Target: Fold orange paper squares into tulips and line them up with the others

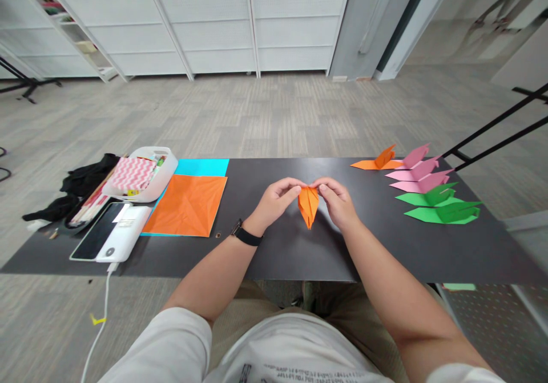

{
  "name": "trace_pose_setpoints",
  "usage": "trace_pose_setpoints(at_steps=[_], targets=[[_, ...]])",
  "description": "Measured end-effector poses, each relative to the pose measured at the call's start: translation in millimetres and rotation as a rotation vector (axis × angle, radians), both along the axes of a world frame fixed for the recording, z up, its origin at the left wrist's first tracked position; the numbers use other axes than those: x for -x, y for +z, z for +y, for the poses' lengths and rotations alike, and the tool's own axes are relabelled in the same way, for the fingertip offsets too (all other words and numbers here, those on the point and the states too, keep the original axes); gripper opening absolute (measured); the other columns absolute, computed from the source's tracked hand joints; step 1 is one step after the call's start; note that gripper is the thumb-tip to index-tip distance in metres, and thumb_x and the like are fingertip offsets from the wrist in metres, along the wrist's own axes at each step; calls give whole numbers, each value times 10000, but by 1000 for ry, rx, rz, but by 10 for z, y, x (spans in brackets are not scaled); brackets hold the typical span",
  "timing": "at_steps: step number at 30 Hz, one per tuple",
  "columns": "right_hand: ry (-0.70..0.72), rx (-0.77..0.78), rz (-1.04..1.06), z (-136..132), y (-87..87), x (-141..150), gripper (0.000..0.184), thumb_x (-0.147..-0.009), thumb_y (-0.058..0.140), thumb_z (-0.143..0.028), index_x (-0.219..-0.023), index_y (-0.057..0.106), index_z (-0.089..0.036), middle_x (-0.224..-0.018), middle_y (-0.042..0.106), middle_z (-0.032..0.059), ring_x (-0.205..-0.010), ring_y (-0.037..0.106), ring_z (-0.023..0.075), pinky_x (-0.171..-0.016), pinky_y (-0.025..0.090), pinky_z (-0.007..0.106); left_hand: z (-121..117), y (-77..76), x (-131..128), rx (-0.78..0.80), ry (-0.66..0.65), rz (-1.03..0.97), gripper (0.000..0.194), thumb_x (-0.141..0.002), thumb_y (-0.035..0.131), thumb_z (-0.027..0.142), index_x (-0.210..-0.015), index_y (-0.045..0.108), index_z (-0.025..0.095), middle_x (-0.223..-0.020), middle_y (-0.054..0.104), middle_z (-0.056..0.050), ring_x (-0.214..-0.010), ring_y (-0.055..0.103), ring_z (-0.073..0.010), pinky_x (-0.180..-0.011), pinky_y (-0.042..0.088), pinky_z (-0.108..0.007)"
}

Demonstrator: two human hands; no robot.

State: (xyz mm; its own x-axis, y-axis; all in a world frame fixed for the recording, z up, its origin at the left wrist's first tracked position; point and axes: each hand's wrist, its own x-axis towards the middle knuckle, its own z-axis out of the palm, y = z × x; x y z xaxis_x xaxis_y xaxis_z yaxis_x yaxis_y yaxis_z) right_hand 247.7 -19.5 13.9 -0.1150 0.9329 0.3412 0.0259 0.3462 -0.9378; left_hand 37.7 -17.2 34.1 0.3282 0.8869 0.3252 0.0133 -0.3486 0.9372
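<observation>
A half-folded orange paper piece (pixel 309 205), narrow and pointed at the bottom, is held above the black table (pixel 278 252). My left hand (pixel 277 198) pinches its top left corner with closed fingers. My right hand (pixel 338 201) pinches the top right corner the same way. A black watch sits on my left wrist.
Flat orange paper (pixel 188 205) lies on cyan paper (pixel 202 167) at the left. Further left are a white basket (pixel 141 174), a phone (pixel 97 239) on a white power bank (pixel 125 236) with cable, and black cloth (pixel 88 176). Finished orange (pixel 379 161), pink (pixel 417 172) and green (pixel 440 205) folded figures line the right.
</observation>
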Motion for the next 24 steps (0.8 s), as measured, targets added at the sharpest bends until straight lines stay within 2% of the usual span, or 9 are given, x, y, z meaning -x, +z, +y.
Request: trace_pose_setpoints(at_steps=[3, 5, 8, 11, 14, 19, 21, 24], targets=[[-32, -35, -44, -17, 19, 39, 273, -953, 725, -548, -1023, 759, -286, -973, 739, 31, -928, 694, 224, -891, 596, 393, 6, -32, -18, -43, 40, 23, 199, -1010, 673, 345, -1113, 758, 197, -1089, 785, -73, -1007, 739, -193, -947, 601, -358], [-49, -48, -43, -15, 10, 63, 326, -928, 765, -521, -1168, 735, -303, -955, 707, 14, -885, 677, 201, -870, 600, 373, 5, -47, -20, -98, 106, 70, 217, -1002, 678, 313, -1179, 747, 210, -1045, 765, -50, -974, 722, -172, -945, 592, -339], [-58, -45, -51, 4, -23, 72, 424, -937, 755, -488, -1317, 679, -316, -954, 686, 3, -886, 675, 190, -872, 602, 362, -6, -49, -6, -188, 209, 147, 352, -990, 689, 264, -1341, 681, 237, -952, 718, 0, -915, 700, -143, -962, 573, -317], [-73, -47, -110, 11, -33, 59, 272, -964, 715, -478, -1157, 725, -287, -981, 730, 25, -905, 699, 206, -876, 601, 382, -27, -48, 10, -271, 272, 225, 413, -994, 697, 255, -1402, 631, 246, -971, 721, 2, -934, 710, -150, -985, 566, -323], [-138, -144, -201, -22, 27, 50, 195, -983, 693, -460, -976, 729, -269, -951, 754, 40, -893, 707, 225, -875, 594, 411, -57, -50, 17, -351, 308, 307, 374, -1021, 680, 295, -1390, 639, 254, -1051, 754, -28, -1024, 729, -184, -1043, 559, -371], [-246, -364, -311, -99, 171, 50, 134, -989, 696, -407, -948, 751, -293, -931, 767, 52, -887, 711, 250, -870, 594, 455, -103, -1, 13, -425, 319, 340, 325, -1018, 711, 396, -1306, 690, 249, -1142, 794, -61, -1110, 743, -220, -1136, 533, -457], [-269, -402, -336, -111, 195, 49, 125, -988, 692, -402, -947, 757, -303, -929, 773, 56, -888, 719, 260, -866, 601, 470, -104, 30, 9, -444, 299, 333, 244, -1019, 710, 417, -1194, 730, 248, -1132, 806, -56, -1099, 749, -224, -1172, 510, -491], [-258, -432, -367, -114, 199, 47, 115, -998, 674, -380, -959, 759, -314, -938, 780, 58, -904, 727, 267, -865, 604, 480, -86, 55, 8, -443, 283, 291, 198, -1038, 682, 428, -1058, 757, 245, -1081, 814, -57, -1066, 749, -224, -1133, 536, -488]])
